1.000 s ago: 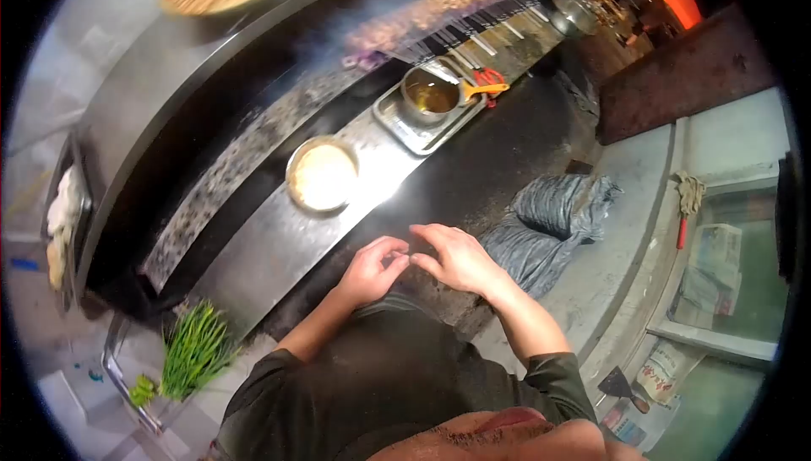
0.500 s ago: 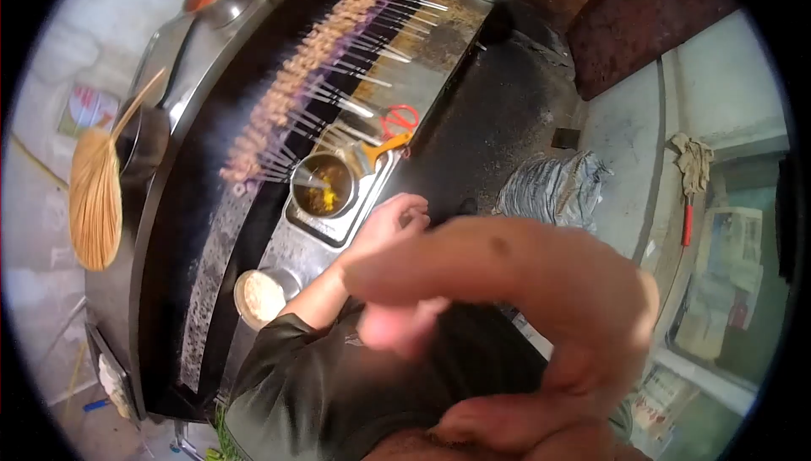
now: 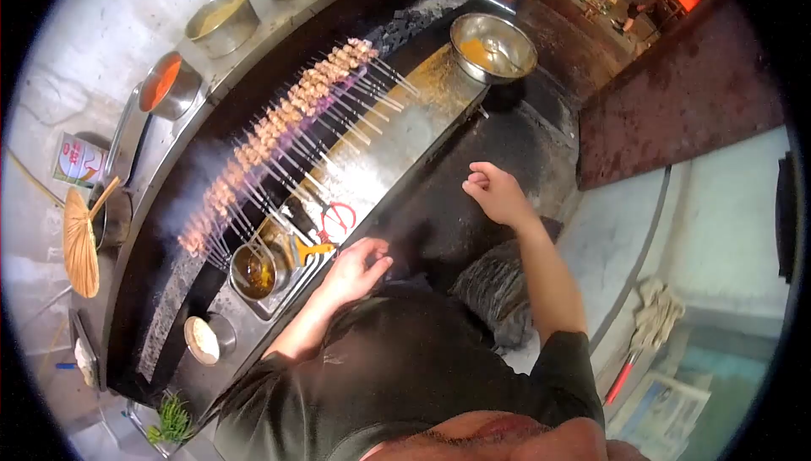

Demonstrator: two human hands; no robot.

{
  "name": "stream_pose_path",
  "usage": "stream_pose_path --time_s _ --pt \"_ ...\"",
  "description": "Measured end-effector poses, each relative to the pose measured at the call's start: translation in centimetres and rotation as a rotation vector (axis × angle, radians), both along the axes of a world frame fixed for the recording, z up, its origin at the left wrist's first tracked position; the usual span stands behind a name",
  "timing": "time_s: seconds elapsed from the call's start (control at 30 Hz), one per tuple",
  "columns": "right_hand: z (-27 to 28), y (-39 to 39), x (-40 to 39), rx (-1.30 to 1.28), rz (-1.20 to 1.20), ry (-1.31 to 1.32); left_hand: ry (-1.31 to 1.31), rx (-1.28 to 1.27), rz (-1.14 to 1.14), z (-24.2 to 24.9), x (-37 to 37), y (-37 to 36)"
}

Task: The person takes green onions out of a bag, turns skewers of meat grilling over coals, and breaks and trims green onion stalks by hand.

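Meat skewers [image 3: 279,123] lie in a long row across the smoking grill, their metal ends pointing toward me. My left hand [image 3: 356,268] is near the counter's front edge, fingers loosely curled and apart, with nothing in them. Just beyond it are red-handled scissors [image 3: 338,219] and a yellow-handled brush [image 3: 312,250]. A pot of dark sauce [image 3: 253,272] stands on a metal tray [image 3: 269,306]. My right hand [image 3: 490,188] hangs over the dark floor with its fingers curled in; whether it holds anything small is hidden.
A steel bowl [image 3: 493,49] stands at the counter's far end. A bowl of white stuff [image 3: 203,339] is at the near left. A straw fan [image 3: 81,246], a pot of red sauce [image 3: 167,86] and other pots line the back ledge. A dark bag [image 3: 500,292] is below my right arm.
My right hand has moved from close to the camera out over the floor. The view has shifted, showing more of the grill's far end. My left hand stays by the counter.
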State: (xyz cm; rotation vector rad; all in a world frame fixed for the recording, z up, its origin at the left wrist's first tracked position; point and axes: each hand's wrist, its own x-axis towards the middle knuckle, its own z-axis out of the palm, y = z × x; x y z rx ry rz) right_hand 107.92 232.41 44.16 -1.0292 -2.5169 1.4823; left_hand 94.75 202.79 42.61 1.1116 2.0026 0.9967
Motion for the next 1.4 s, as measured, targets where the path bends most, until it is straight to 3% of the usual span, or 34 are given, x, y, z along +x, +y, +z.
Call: stream_pose_path --time_s 0.23,0.4,0.57,0.6,0.7,0.73,0.83,0.93,1.1,1.3,1.4 --pt "-4.7 8.7 -11.6 0.267 -0.033 -0.038 0.098 0.008 0.083 -4.3 -3.8 6.6" --pt "-7.9 13.1 -20.1 0.366 0.073 -0.043 0.081 -0.035 0.217 -3.1 -6.0 9.1" --pt "-7.1 10.6 -27.0 0.462 0.222 -0.214 0.126 -0.132 0.428 -3.8 -7.0 10.2" --pt "-8.0 10.6 -28.0 0.451 0.243 -0.130 0.173 -0.162 0.471 -3.7 -6.9 10.5" --pt "-9.1 10.5 -30.7 0.298 0.297 -0.253 0.099 -0.271 0.604 -2.7 -6.2 11.8" --pt "-10.7 10.5 -31.2 0.388 0.318 -0.163 0.077 -0.262 0.661 -2.6 -5.5 12.3" --pt "-11.5 11.2 -31.7 0.142 0.345 -0.113 0.030 -0.227 0.765 -2.4 -4.6 14.4" --pt "-14.3 11.3 -32.3 0.085 0.376 -0.065 -0.011 -0.219 0.808 -1.8 -4.0 15.8" --pt "-15.0 10.6 -32.3 0.246 0.373 -0.049 0.040 -0.145 0.788 -4.5 -4.3 14.9" --pt "-11.7 7.9 -32.3 0.352 0.337 -0.272 0.068 -0.104 0.807 -6.0 -4.7 11.3" --pt "-12.8 7.0 -32.4 0.473 0.297 -0.255 0.043 -0.076 0.817 -6.8 -4.7 9.3"
